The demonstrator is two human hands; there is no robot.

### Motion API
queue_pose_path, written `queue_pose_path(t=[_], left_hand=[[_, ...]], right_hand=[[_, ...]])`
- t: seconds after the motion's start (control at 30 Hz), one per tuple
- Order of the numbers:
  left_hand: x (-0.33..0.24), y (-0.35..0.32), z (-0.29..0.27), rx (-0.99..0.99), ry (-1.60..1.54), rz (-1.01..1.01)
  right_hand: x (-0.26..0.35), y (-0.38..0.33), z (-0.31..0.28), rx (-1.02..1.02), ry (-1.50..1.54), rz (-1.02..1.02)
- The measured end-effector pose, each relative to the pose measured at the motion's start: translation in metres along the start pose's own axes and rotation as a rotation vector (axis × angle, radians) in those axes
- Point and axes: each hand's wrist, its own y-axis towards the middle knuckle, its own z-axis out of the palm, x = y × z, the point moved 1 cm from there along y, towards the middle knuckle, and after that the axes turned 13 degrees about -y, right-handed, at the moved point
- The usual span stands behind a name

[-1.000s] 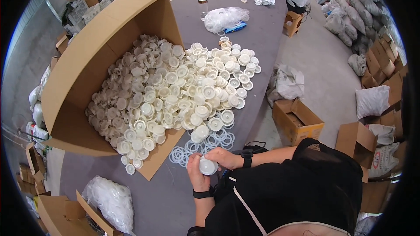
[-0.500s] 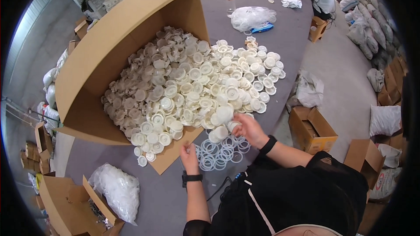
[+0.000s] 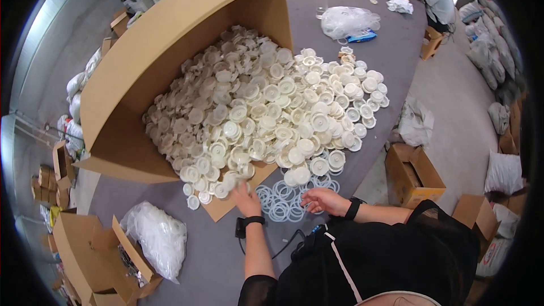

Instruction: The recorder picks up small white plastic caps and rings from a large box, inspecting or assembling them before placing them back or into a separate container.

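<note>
A big cardboard box (image 3: 147, 68) lies tipped on its side on a grey table (image 3: 396, 51), and a heap of white round plastic caps (image 3: 272, 107) spills out of it. My left hand (image 3: 243, 195) reaches with spread fingers into the near edge of the heap, touching caps on the box flap. My right hand (image 3: 320, 199) hovers with loosely curled fingers over a cluster of clear white rings (image 3: 283, 201) lying flat on the table. I cannot see anything held in either hand.
A clear bag of white parts (image 3: 158, 238) and an open carton (image 3: 96, 255) sit at the near left. Another clear bag (image 3: 348, 20) lies far across the table. Open cartons (image 3: 413, 173) and white sacks stand on the floor to the right. A person (image 3: 439, 0) sits at the far end.
A second ago both hands held a white cap together near my body. Now the hands are apart: the left has gone forward into the caps, the right hangs over the rings.
</note>
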Motion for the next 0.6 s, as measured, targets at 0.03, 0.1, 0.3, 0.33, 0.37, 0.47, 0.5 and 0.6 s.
queue_pose_path(t=[0.03,0.1,0.3,0.33,0.37,0.47,0.5,0.6], left_hand=[[0.009,-0.011,0.007,0.017,-0.163,-0.088],[0.013,-0.033,0.016,-0.047,-0.373,-0.156],[-0.029,-0.069,0.000,-0.201,-1.153,-0.549],[-0.041,-0.071,-0.006,-0.175,-1.386,-0.644],[-0.049,-0.074,-0.010,-0.009,-1.387,-0.705],[-0.057,-0.085,0.003,0.268,-1.242,-0.591],[-0.070,-0.080,-0.002,0.316,-1.258,-0.557],[-0.022,-0.057,0.005,0.173,-1.098,-0.593]], right_hand=[[-0.001,0.003,0.005,0.025,-0.030,0.025],[-0.004,0.009,0.010,0.055,-0.062,0.051],[-0.019,0.012,0.029,-0.020,-0.288,0.017],[-0.021,0.013,0.031,-0.024,-0.290,0.020],[-0.022,0.013,0.034,-0.034,-0.259,-0.014],[-0.031,0.021,0.031,-0.041,-0.241,-0.042],[-0.030,0.023,0.029,-0.051,-0.238,-0.041],[-0.025,0.015,0.022,-0.162,-0.210,-0.057]])
